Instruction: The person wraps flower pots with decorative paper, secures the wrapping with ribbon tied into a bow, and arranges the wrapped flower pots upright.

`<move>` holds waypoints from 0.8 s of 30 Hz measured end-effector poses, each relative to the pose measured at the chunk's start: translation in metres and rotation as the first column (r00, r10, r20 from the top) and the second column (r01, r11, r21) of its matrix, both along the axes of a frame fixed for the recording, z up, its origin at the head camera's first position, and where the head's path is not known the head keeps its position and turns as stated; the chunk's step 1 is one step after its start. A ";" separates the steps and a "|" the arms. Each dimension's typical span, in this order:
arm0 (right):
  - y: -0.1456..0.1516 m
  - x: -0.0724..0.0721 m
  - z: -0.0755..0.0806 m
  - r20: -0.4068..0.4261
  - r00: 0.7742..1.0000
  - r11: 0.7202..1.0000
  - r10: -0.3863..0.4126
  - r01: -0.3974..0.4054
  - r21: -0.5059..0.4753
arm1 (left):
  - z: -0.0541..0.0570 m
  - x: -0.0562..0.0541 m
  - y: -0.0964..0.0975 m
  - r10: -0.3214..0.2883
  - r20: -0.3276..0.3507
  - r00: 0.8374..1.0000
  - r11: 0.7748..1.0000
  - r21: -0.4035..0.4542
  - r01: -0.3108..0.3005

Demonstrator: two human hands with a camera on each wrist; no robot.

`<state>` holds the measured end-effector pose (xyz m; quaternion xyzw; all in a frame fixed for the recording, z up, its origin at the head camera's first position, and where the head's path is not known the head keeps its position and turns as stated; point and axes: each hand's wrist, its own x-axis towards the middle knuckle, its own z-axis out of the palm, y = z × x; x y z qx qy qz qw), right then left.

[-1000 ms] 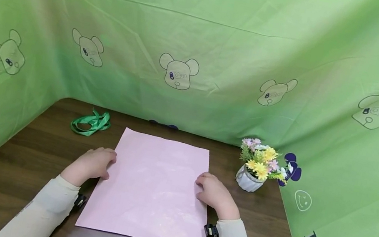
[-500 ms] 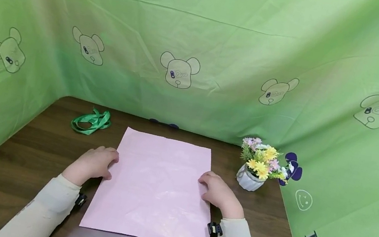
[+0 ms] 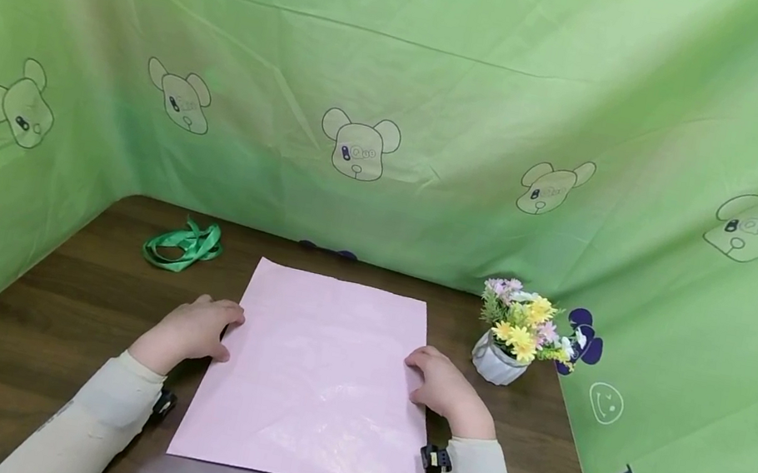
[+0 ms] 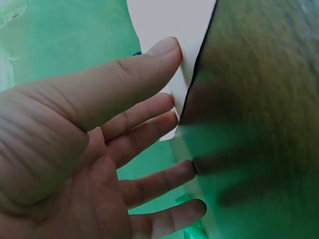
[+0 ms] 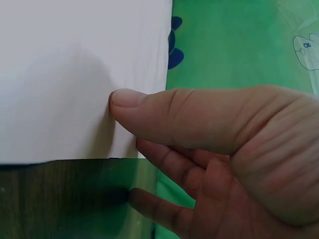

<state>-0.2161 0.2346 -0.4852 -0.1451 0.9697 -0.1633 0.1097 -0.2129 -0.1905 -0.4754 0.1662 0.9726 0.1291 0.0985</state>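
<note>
A large sheet of pink paper (image 3: 316,378) lies flat on the wooden table, its near edge close to the front. At its left edge is my left hand (image 3: 190,332); the thumb and fingertips touch the margin, with the fingers spread. My right hand (image 3: 447,388) rests at the opposite edge with its thumb on the sheet. In the left wrist view, the thumb lies on the paper (image 4: 172,17) and the lower fingers reach past it onto the table. The right wrist view has the thumbtip pressing the paper (image 5: 60,50), its other fingers loosely extended by the border.
A loose coil of green ribbon (image 3: 195,242) lies at the back left of the table (image 3: 46,313). On the right stands a small white pot (image 3: 497,365) of artificial flowers (image 3: 522,329). A green cloth (image 3: 354,207) with bear drawings surrounds the table's back and sides.
The paper has slid a little to the right, and both hands have moved right with it. Ribbon and flower pot stay where they were.
</note>
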 end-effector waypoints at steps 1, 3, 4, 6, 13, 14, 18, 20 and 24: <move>0.000 0.000 0.000 0.001 1.000 1.000 -0.001 0.001 -0.001 | 0.000 0.000 0.000 0.001 0.001 1.000 1.000 0.001 -0.001; 0.000 0.000 -0.001 -0.001 1.000 1.000 -0.003 0.003 -0.003 | -0.001 0.001 0.000 0.004 0.002 1.000 1.000 0.003 -0.004; 0.000 0.000 -0.001 0.000 1.000 1.000 -0.003 0.003 -0.005 | -0.001 0.001 0.000 0.006 0.002 1.000 1.000 0.005 -0.006; 0.000 0.000 -0.001 0.001 1.000 1.000 -0.002 0.002 -0.009 | 0.000 0.002 0.000 0.008 0.001 1.000 1.000 0.005 -0.008; -0.003 0.001 0.002 -0.016 1.000 1.000 -0.003 0.004 0.003 | 0.004 0.004 0.003 0.004 -0.003 1.000 1.000 0.003 -0.004; -0.003 0.002 0.002 -0.023 1.000 1.000 -0.001 0.001 0.012 | 0.004 0.004 0.003 0.003 -0.005 1.000 1.000 0.001 -0.003; -0.007 0.004 0.002 -0.064 0.998 0.998 0.024 -0.020 0.064 | 0.004 0.004 0.003 0.001 -0.004 1.000 1.000 -0.009 -0.001; -0.009 0.006 0.003 -0.084 0.996 0.996 0.033 -0.026 0.083 | 0.003 0.003 0.004 0.000 -0.001 1.000 1.000 -0.013 0.000; -0.011 0.008 0.005 -0.107 0.994 0.995 0.027 -0.016 0.101 | 0.001 0.002 0.004 -0.003 0.000 1.000 1.000 -0.020 0.003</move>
